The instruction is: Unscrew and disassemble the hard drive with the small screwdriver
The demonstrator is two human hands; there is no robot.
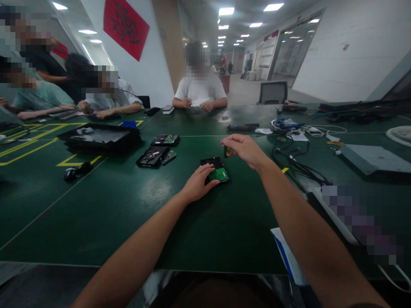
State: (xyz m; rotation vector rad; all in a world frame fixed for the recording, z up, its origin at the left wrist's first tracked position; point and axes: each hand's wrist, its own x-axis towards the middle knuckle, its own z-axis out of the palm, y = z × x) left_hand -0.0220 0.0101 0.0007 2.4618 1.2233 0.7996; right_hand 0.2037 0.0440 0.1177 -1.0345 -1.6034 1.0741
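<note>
A hard drive with a green circuit board [219, 174] and a black casing lies on the green table in front of me. My left hand [198, 185] grips it from the left, thumb along the near edge and fingers over the far part, hiding some of it. Up and to the right, my right hand [246, 150] pinches what looks like a small screwdriver [227, 150] with a yellow and dark handle. It stands roughly upright beside the drive's far right corner; I cannot tell whether its tip touches anything.
Left of the drive lie an opened black casing [152, 157], another drive [165, 140] and a black tray [99, 139]. Cables [297, 160], a grey metal box [377, 160] and a dark tool [242, 128] lie to the right. A person [201, 92] sits opposite; others sit at left.
</note>
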